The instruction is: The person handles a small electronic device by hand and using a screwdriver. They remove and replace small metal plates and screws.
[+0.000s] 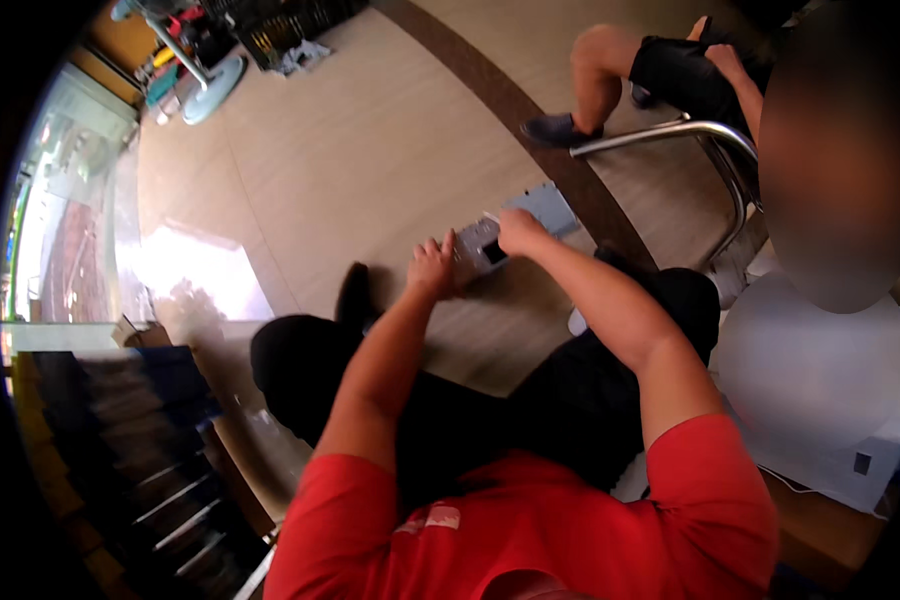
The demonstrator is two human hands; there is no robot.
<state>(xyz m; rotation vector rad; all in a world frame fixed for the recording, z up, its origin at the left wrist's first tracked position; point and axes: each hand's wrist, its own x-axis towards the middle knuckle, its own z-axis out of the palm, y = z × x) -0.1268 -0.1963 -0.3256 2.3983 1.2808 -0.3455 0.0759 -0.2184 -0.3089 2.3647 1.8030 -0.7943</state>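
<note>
A flat grey metal panel [548,208] with a dark rectangular patch lies low over the floor in front of my knees; its left part is blurred and looks clear or shiny. My left hand [432,268] rests at the panel's left end, fingers stretched out and apart against it. Closed over the panel's middle is my right hand [522,232]. A small pale tip shows beside its fingers, but what they hold is too small to make out.
At right another person's leg [600,90] and shoe stand near a chair with a metal tube frame [670,130]. A fan stand [210,90] and dark crates [290,30] are at far left. Stacked dark bins [140,420] stand at near left, a white box [830,460] at right.
</note>
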